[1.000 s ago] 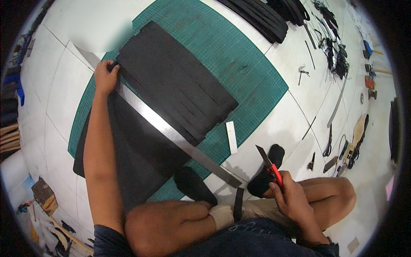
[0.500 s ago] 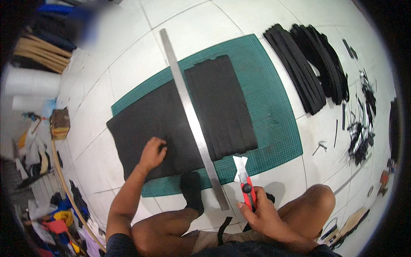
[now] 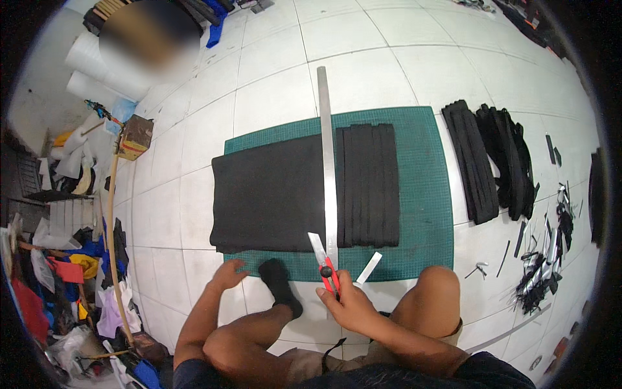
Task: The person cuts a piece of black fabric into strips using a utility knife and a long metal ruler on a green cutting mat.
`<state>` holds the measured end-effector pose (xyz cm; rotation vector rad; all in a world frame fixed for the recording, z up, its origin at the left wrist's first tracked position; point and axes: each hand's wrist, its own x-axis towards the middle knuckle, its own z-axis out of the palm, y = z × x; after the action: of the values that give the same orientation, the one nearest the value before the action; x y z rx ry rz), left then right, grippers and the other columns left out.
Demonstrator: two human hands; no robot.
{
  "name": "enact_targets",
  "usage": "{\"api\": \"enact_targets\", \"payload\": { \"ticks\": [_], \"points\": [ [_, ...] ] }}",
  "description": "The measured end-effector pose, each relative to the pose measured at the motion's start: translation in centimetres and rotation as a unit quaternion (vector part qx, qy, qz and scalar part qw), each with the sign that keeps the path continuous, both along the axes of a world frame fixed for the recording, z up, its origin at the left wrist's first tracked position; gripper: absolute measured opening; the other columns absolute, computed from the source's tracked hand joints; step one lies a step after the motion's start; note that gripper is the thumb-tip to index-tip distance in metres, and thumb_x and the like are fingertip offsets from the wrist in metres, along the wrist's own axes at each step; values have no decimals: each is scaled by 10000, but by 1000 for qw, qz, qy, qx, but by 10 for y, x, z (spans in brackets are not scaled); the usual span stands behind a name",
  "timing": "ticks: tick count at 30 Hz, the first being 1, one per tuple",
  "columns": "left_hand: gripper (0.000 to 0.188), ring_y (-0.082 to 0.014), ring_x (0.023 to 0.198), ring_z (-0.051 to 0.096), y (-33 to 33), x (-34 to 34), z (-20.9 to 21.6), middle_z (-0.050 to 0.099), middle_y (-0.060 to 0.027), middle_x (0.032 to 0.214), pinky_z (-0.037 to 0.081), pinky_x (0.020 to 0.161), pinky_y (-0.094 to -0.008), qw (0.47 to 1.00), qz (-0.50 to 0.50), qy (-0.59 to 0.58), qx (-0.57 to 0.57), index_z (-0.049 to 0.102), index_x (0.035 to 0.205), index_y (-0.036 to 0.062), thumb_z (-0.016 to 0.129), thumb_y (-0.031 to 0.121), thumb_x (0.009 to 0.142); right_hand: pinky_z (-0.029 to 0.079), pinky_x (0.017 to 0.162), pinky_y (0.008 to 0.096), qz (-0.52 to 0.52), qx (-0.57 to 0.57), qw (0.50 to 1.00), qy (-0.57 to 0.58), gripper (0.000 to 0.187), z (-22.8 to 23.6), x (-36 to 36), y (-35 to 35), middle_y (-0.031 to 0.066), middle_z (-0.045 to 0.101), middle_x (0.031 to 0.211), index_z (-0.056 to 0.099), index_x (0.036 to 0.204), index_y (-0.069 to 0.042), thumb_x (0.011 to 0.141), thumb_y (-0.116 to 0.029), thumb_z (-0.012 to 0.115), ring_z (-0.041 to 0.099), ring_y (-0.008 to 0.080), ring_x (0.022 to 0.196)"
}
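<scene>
My right hand (image 3: pixel 353 301) grips a red utility knife (image 3: pixel 329 277). Its bare blade points away from me and passes over the near end of a long steel ruler (image 3: pixel 328 162). The ruler lies lengthwise across a folded black fabric (image 3: pixel 269 194), along the left side of several cut black strips (image 3: pixel 369 188). Beneath everything is a green cutting mat (image 3: pixel 421 194). My left hand (image 3: pixel 228 273) is empty, fingers apart, beside the mat's near left corner. A small pale flat strip (image 3: pixel 369 267) lies by the mat's near edge, right of the knife.
Bundles of black strips (image 3: pixel 470 162) lie right of the mat, with scraps (image 3: pixel 541 279) nearer me. My socked foot (image 3: pixel 278 285) rests at the mat's near edge. A wooden pole (image 3: pixel 111 227), a small box (image 3: pixel 136 137) and piled cloth and plastic (image 3: pixel 71 272) line the left.
The view has turned and shifted. My left hand has come off the black fabric toward me. The knife has moved left, from right of the ruler to over its near end.
</scene>
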<state>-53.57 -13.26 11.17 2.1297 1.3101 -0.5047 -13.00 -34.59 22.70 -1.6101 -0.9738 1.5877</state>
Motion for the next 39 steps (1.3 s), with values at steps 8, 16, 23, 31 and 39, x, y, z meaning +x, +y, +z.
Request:
{"api": "enact_targets", "payload": {
  "ticks": [8,16,23,31,39],
  "points": [
    [517,-363,1113,628,62,32,79,659,-213,1162,502,963,-434,992,7,120,42,645,1197,2,747,366,844,497,692,555,-61,65,995,-43,445,-26,-7,26,275,657,857,391,1198,-34,997,-387,571,662,498,795],
    [461,-365,1129,614,70,186,110,638,-182,1188,493,971,-447,984,-149,71,69,644,1208,35,713,345,873,484,585,349,-119,49,989,73,409,-27,-29,20,95,576,827,394,1170,-16,1017,-349,577,588,165,633],
    [424,-398,1142,600,92,262,68,619,-197,1197,486,986,-471,968,-245,18,47,629,1195,51,697,336,889,484,580,301,-134,21,983,126,482,-18,-34,-8,55,550,845,366,1256,-17,1007,-351,607,565,125,648],
    [480,-374,1181,590,134,258,2,605,-166,1255,487,999,-473,961,-264,60,59,617,1265,75,698,357,885,467,550,275,-241,-19,943,230,438,10,-56,-9,38,558,848,361,1276,-39,1005,-260,625,572,106,652],
    [584,-377,1275,527,192,275,-50,536,-181,1370,456,1063,-467,934,-347,24,86,550,1369,64,712,333,877,490,741,333,-353,-33,928,116,496,0,-90,-22,77,572,941,435,1264,-22,963,-338,671,558,149,818]
  ]
}}
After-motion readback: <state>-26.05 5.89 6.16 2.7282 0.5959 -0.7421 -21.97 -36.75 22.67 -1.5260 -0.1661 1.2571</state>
